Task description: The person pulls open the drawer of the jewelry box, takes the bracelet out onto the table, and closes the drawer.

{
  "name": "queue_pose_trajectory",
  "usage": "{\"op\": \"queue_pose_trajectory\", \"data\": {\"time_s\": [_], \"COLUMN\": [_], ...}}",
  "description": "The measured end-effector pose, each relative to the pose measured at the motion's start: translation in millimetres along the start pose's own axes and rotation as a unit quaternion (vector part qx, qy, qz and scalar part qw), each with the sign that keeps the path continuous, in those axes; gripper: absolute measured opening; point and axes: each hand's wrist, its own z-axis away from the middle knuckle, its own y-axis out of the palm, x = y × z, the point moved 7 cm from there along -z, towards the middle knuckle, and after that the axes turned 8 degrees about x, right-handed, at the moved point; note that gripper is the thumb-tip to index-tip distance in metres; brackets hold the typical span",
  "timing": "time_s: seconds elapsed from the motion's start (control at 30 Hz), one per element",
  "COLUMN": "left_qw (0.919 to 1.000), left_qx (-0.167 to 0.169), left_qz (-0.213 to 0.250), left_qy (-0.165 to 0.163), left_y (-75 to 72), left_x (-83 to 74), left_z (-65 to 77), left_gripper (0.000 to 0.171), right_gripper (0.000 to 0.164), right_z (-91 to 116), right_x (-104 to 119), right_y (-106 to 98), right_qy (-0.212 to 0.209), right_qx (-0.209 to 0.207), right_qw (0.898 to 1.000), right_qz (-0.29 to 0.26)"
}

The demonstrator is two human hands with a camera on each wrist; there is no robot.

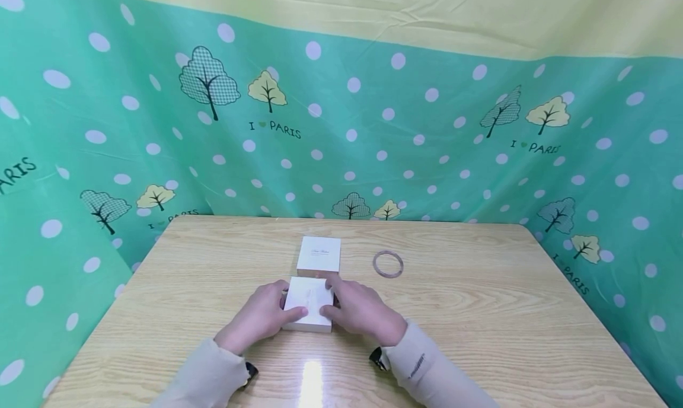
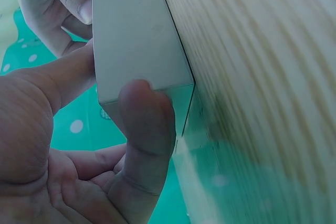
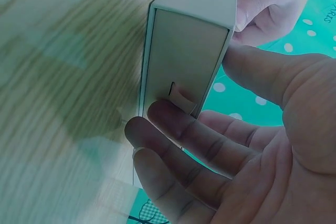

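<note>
Both hands are on a small white box (image 1: 308, 295) at the front middle of the wooden table. My left hand (image 1: 264, 310) holds its left side, thumb on the top and fingers along the side wall. On the opposite side, my right hand (image 1: 363, 310) grips it with the thumb on top. The right wrist view shows the box's side as a drawer-like panel framed by a sleeve, with a small ribbon pull tab (image 3: 181, 98). Fingertips of the right hand lie right at that tab.
A second white box (image 1: 319, 254) with small dark print stands just behind the held one. To its right lies a thin pinkish ring-shaped bangle (image 1: 388, 276). A green dotted curtain (image 1: 352, 117) hangs around the table (image 1: 480, 289) at the back and sides.
</note>
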Motion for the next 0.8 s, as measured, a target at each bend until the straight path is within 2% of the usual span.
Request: {"op": "queue_pose_trajectory", "data": {"time_s": [0.27,0.5,0.8], "left_qw": [0.9999,0.9999,0.9999], "left_qx": [0.002,0.003,0.004], "left_qz": [0.011,0.011,0.015], "left_qy": [0.004,0.003,0.005], "left_y": [2.3,2.9,3.0], "left_x": [-3.2,-4.6,-4.0], "left_z": [-1.9,-2.5,-2.5], "left_gripper": [0.043,0.041,0.040], "right_gripper": [0.053,0.055,0.051], "right_z": [0.7,1.5,1.9], "right_x": [-5.0,-4.6,-6.0], "right_y": [-1.0,-2.9,-1.8], "right_qy": [0.004,-0.018,-0.007], "right_qx": [0.009,0.003,0.008], "right_qw": [1.000,1.000,1.000], "right_qz": [-0.008,-0.007,-0.002]}}
